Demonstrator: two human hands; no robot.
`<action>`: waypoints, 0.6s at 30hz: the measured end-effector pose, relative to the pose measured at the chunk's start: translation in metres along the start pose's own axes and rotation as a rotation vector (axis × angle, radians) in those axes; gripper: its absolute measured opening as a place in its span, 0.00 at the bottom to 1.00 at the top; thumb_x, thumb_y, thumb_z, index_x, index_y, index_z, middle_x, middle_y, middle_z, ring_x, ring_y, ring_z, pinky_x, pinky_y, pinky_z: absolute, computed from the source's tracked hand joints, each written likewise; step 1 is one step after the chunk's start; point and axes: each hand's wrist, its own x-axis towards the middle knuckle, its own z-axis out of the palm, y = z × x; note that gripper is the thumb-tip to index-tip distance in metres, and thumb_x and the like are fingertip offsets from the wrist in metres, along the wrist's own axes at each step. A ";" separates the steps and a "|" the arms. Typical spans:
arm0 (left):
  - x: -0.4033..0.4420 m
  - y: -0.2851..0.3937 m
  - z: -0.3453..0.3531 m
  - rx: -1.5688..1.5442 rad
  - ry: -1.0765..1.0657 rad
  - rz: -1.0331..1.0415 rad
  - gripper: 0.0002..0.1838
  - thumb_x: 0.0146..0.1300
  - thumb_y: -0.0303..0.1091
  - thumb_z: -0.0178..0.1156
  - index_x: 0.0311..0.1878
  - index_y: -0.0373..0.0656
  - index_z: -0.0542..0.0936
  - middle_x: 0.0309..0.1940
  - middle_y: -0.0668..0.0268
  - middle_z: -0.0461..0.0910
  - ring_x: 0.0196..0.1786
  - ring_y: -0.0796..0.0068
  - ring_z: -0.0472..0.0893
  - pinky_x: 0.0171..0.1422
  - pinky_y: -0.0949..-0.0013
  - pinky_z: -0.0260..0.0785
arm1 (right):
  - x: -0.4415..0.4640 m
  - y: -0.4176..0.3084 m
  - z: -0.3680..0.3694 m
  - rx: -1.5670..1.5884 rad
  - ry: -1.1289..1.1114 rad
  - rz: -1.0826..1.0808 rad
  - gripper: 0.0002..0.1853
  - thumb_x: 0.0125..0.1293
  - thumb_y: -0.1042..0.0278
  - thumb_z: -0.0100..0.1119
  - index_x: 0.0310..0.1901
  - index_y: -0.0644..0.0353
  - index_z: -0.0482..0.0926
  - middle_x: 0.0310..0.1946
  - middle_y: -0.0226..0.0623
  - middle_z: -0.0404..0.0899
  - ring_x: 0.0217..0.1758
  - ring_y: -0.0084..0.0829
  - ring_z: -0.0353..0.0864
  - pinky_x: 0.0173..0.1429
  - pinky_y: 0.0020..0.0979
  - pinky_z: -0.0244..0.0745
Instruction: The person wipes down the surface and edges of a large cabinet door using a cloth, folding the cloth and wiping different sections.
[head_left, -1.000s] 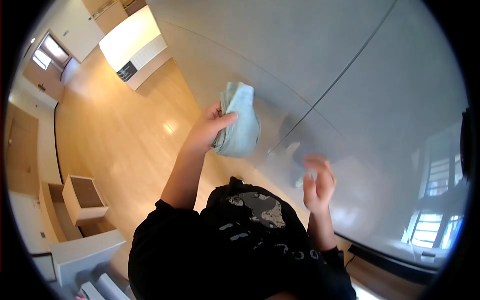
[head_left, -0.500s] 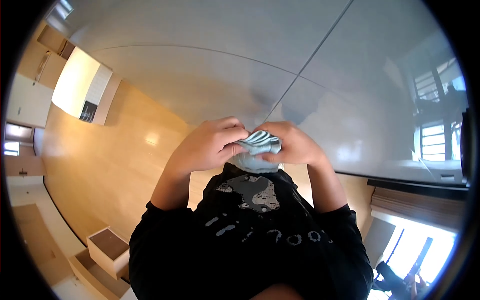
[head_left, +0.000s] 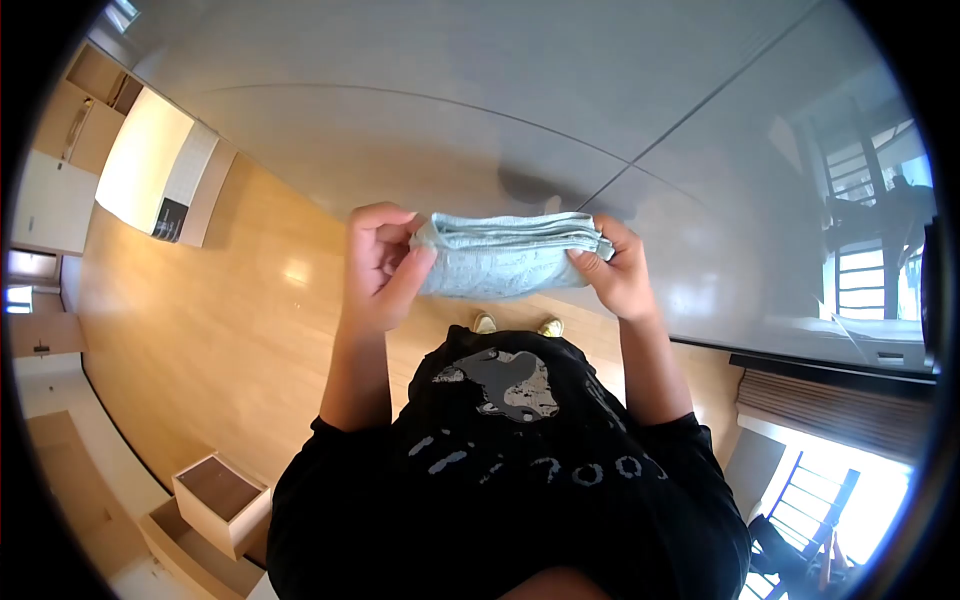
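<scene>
Fingers (head_left: 590,266) of left hand (head_left: 376,268) and right hand (head_left: 624,274) pinch opposite ends of an oblong, pale-green cloth (head_left: 500,268), already folded in layers, edges seemingly yet unaligned.

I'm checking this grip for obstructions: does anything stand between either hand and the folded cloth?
Nothing visible does: the left hand and the right hand both hold the folded pale-blue cloth directly, one at each end.

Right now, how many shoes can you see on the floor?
2. The left shoe and right shoe show side by side, between the folded cloth and the black shirt in the picture. Other shoes could be hidden.
</scene>
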 end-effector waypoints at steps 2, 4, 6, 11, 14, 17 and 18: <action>-0.001 -0.022 0.003 0.045 0.110 0.040 0.22 0.71 0.20 0.53 0.65 0.40 0.62 0.48 0.58 0.78 0.42 0.80 0.75 0.45 0.72 0.69 | 0.000 -0.001 0.007 -0.012 0.004 -0.024 0.03 0.61 0.77 0.67 0.35 0.65 0.81 0.23 0.27 0.76 0.27 0.16 0.70 0.31 0.24 0.66; 0.001 -0.028 0.015 0.103 0.246 0.046 0.22 0.73 0.21 0.53 0.66 0.42 0.60 0.50 0.57 0.78 0.47 0.78 0.74 0.50 0.75 0.66 | -0.003 -0.006 0.008 -0.124 -0.012 -0.129 0.04 0.61 0.77 0.67 0.37 0.65 0.83 0.22 0.29 0.77 0.25 0.18 0.72 0.30 0.25 0.67; 0.000 -0.043 0.024 0.238 0.348 0.133 0.22 0.73 0.21 0.53 0.67 0.42 0.60 0.50 0.56 0.78 0.47 0.78 0.74 0.50 0.75 0.65 | -0.004 -0.017 0.015 -0.200 0.011 -0.260 0.06 0.60 0.77 0.67 0.39 0.66 0.84 0.21 0.33 0.78 0.23 0.23 0.73 0.30 0.26 0.68; 0.017 -0.039 0.026 0.483 0.526 0.325 0.19 0.74 0.22 0.54 0.62 0.40 0.60 0.48 0.55 0.80 0.45 0.77 0.75 0.48 0.74 0.68 | 0.002 -0.026 0.022 -0.370 0.021 -0.495 0.12 0.54 0.77 0.67 0.42 0.64 0.86 0.28 0.39 0.81 0.31 0.36 0.80 0.35 0.29 0.73; 0.040 -0.007 0.034 0.310 0.630 0.334 0.17 0.73 0.22 0.54 0.58 0.40 0.60 0.46 0.56 0.81 0.44 0.76 0.76 0.47 0.74 0.69 | 0.011 -0.046 0.034 -0.382 0.166 -0.492 0.12 0.53 0.80 0.67 0.41 0.65 0.85 0.36 0.42 0.82 0.35 0.39 0.81 0.39 0.33 0.76; 0.082 -0.014 0.033 0.597 0.730 0.632 0.17 0.73 0.22 0.55 0.57 0.40 0.60 0.48 0.54 0.79 0.44 0.76 0.76 0.46 0.73 0.70 | 0.024 -0.050 0.042 -0.410 0.256 -0.471 0.11 0.54 0.80 0.67 0.41 0.67 0.84 0.37 0.43 0.81 0.36 0.41 0.82 0.41 0.35 0.78; 0.099 -0.020 0.036 0.674 0.771 0.664 0.14 0.72 0.20 0.56 0.54 0.40 0.62 0.49 0.54 0.77 0.44 0.75 0.76 0.47 0.73 0.70 | 0.029 -0.049 0.044 -0.453 0.274 -0.473 0.11 0.54 0.80 0.67 0.41 0.67 0.84 0.36 0.44 0.81 0.36 0.41 0.82 0.41 0.34 0.78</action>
